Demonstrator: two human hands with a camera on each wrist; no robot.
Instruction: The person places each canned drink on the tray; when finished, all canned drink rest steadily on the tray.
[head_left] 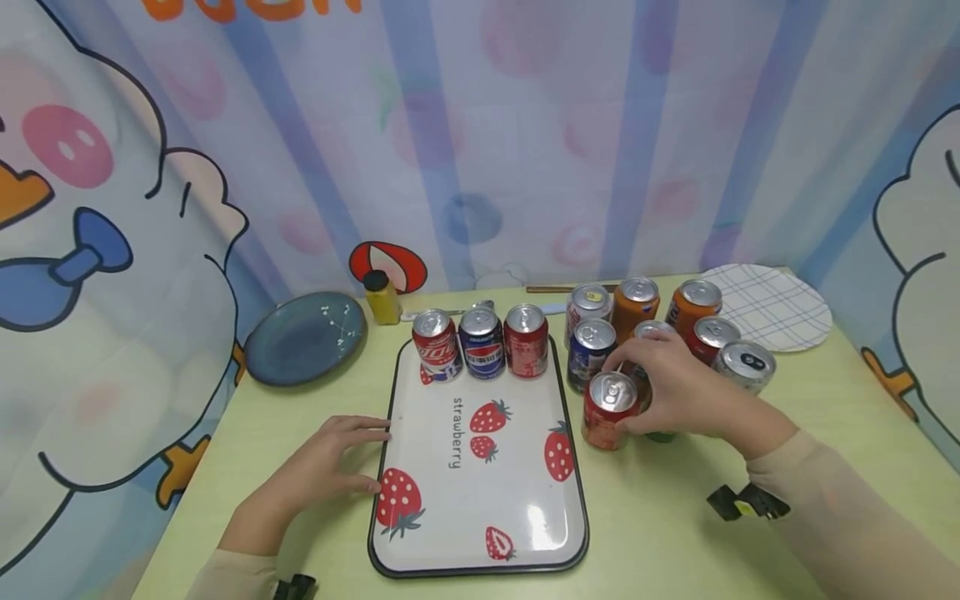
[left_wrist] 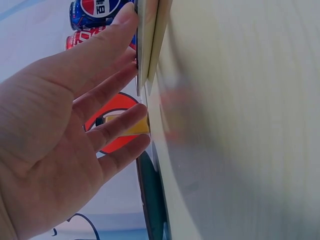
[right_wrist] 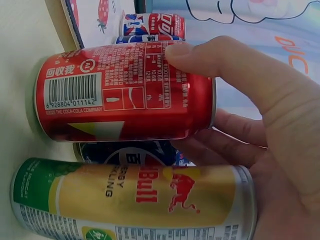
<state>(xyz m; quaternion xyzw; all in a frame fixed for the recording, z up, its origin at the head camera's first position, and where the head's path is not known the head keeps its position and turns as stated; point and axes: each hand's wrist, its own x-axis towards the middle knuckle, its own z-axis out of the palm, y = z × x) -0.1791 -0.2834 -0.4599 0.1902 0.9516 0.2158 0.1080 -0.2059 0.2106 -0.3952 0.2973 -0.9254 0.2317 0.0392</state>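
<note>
My right hand pinches a red Coca-Cola can near its top, thumb on one side and fingers on the other. In the head view this can stands upright just right of the strawberry-print tray. Beside it, partly under my palm, is a gold and green Red Bull can. My left hand has its fingers extended, with fingertips at the tray's left edge. Along the tray's far end stand a red and white can, a blue Pepsi can and another red can.
Several more cans crowd the right side, among them an orange can, a dark blue can and a silver can. Behind them lies a checked white plate. A dark blue-green plate and a yellow bottle are at the back left.
</note>
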